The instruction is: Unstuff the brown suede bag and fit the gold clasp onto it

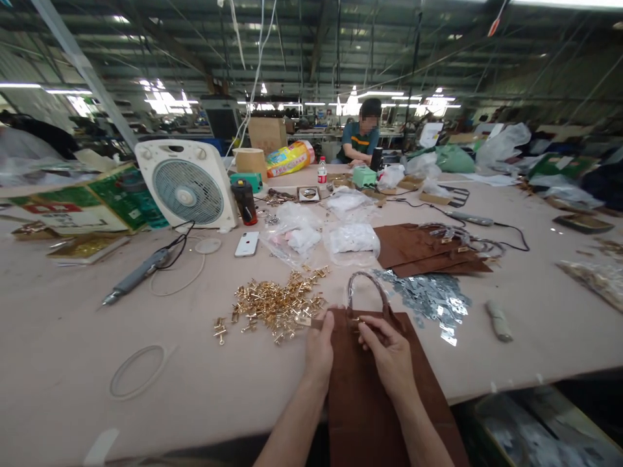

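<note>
A brown leather bag panel with a looped, plastic-wrapped handle hangs over the table's near edge. At its left edge, my left hand is closed on the panel. A short strap tab with a gold end sticks out left of that thumb. My right hand is closed in a pinch on a small gold metal fitting, against the panel by the handle's base. Left of the hands lies a pile of gold fittings. Flat grey metal plates are heaped to the right.
A stack of brown panels lies behind the plates. An electric screwdriver, a white phone, a box fan and a dark bottle stand or lie to the left. Across the table sits a co-worker.
</note>
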`<state>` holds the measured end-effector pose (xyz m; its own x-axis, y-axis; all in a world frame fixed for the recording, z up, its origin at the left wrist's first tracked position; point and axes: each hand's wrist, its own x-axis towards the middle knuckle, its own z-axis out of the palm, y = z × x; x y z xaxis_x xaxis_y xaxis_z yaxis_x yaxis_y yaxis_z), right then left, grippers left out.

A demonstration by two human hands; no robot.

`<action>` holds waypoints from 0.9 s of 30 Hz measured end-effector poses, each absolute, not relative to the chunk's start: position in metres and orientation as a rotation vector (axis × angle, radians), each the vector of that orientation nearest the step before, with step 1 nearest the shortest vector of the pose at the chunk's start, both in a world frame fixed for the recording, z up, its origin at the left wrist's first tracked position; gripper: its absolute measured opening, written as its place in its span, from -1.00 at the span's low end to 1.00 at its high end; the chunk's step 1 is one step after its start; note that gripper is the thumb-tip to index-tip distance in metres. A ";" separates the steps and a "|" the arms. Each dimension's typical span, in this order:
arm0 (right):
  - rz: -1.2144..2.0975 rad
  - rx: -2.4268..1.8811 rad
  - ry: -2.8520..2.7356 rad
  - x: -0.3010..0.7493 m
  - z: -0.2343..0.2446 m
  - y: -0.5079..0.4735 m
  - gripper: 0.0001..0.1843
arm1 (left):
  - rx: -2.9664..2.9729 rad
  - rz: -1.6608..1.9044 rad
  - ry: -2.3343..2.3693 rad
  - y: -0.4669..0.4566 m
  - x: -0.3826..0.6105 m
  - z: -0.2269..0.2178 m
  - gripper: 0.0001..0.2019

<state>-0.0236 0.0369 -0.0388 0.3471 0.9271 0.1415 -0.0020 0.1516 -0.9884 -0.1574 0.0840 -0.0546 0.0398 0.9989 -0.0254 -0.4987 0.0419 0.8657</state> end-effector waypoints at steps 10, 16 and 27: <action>0.855 -1.311 -1.062 -0.049 -0.039 0.032 -0.56 | 0.873 1.442 0.875 0.078 -0.158 -0.049 -0.57; 0.667 -1.366 -1.146 -0.057 -0.048 0.033 -0.64 | 0.917 1.456 0.901 0.076 -0.160 -0.043 -0.63; 0.587 -1.394 -1.242 -0.062 -0.055 0.037 -0.68 | 0.946 1.479 0.944 0.073 -0.163 -0.049 -0.66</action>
<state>-0.0619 0.0374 -0.0552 0.3214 0.9002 0.2937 0.3442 0.1779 -0.9219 -0.1628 0.0726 -0.0493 -0.0926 0.9936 0.0646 -0.3600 -0.0939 0.9282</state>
